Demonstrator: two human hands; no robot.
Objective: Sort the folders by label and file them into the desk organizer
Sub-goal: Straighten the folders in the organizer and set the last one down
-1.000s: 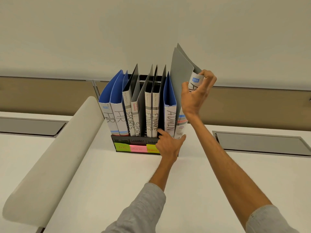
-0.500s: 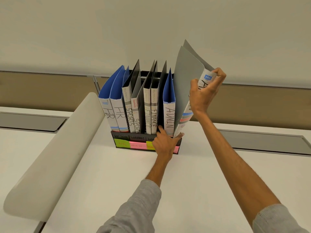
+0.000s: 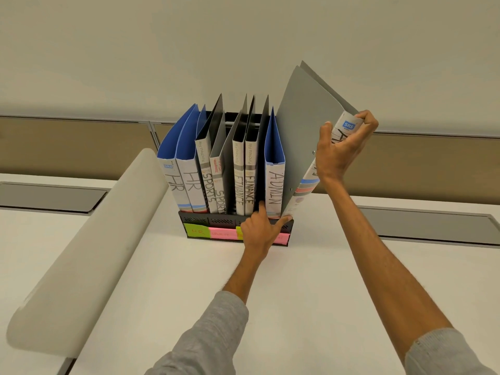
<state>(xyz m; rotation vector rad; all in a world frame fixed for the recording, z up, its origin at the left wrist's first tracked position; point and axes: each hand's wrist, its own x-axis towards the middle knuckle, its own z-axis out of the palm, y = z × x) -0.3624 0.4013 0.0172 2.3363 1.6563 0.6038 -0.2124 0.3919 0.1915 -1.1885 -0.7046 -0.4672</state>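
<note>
Right of centre, the right hand [image 3: 342,152] clamps the spine of the grey folder [image 3: 300,125], which has leaned slightly further right than half a second ago. Its lower corner sits at the right end of the organizer [image 3: 205,221]. The left hand [image 3: 259,231] stays at the organizer front, index finger and thumb spread. The thumb touches that corner and the finger is beside the ADMIN folder [image 3: 274,190].

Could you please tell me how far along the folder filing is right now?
Done: two HR folders, two SPORTS, two FINANCE and one ADMIN folder stand in the organizer. In hand: the right hand grips a tilted grey folder, its bottom corner at the rightmost slot, where the left hand touches it. Left: seating it upright beside ADMIN.
</note>
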